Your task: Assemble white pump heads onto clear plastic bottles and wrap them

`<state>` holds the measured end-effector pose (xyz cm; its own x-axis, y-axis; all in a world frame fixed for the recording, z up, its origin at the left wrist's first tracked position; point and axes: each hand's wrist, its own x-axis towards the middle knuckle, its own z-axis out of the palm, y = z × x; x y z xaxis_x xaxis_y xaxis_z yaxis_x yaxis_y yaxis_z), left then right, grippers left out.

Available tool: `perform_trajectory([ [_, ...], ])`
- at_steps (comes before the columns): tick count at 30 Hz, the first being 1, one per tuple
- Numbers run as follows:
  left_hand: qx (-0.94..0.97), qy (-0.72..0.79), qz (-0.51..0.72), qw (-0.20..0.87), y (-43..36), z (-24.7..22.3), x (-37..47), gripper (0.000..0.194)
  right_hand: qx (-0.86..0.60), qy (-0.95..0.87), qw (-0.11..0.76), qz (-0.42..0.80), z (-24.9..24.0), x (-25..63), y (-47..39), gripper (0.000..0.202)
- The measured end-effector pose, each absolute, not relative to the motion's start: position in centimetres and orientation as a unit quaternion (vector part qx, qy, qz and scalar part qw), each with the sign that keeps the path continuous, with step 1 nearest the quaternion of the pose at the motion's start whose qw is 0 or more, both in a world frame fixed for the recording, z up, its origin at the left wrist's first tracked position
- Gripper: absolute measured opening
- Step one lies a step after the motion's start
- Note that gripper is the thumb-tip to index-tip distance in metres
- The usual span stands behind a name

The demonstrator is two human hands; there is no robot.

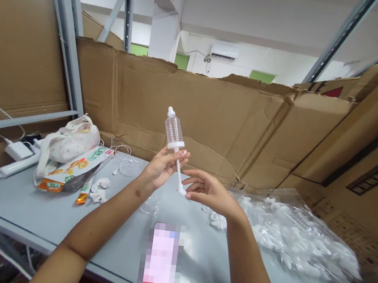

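A clear, ridged plastic bottle [174,129] with a white nozzle on top and a white collar tilts slightly over the table. From its collar a thin white stem [178,171] runs down to a small white end piece [181,190]. My left hand [165,166] pinches the stem just below the collar. Beside the lower end is my right hand [205,190], its fingers curved and apart, with the fingertips close to the end piece; whether they touch it I cannot tell.
A large clear bag of white parts [288,231] covers the table's right side. On the left lie a white cloth bag [72,138], a food packet [79,164], crumpled tissue [99,189] and white earphones [126,159]. A blurred-out phone-like shape [161,262] is in front. Cardboard walls [197,101] enclose the table.
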<state>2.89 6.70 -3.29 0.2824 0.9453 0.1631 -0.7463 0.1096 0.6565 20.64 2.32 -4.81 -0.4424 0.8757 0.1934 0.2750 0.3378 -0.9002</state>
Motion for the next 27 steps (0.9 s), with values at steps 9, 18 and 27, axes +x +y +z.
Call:
perform_trajectory([
  [9, 0.315, 0.149, 0.532, 0.771, 5.7, -2.9, 3.2, 0.009, -0.311, -0.759, 0.404, 0.406, -4.9, 19.6, 2.0, 0.031],
  [18, 0.292, 0.113, 0.566, 0.763, 6.4, -2.8, 2.6, 0.006, -0.279, -0.768, 0.38, 0.433, -4.2, 22.0, 2.2, 0.027],
  [27, 0.378, 0.131, 0.61, 0.684, 6.4, -3.7, 3.2, 0.016, -0.276, -0.72, 0.445, 0.454, -4.3, 20.3, 1.7, 0.036],
])
